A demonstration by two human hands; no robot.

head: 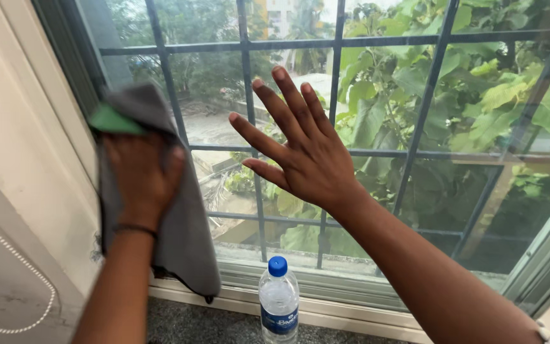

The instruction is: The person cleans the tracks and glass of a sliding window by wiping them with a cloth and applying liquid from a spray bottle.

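Note:
My left hand (140, 175) presses a grey cloth (183, 236) with a green corner against the left part of the window pane (491, 210). The cloth hangs down below my wrist. My right hand (300, 146) lies flat on the glass near the middle, fingers spread, holding nothing. Behind the glass runs a dark metal grille (253, 121).
A clear plastic water bottle (279, 299) with a blue cap stands on the stone sill (224, 328) below my hands. A pale wall (14, 159) borders the window on the left. Trees and buildings show outside.

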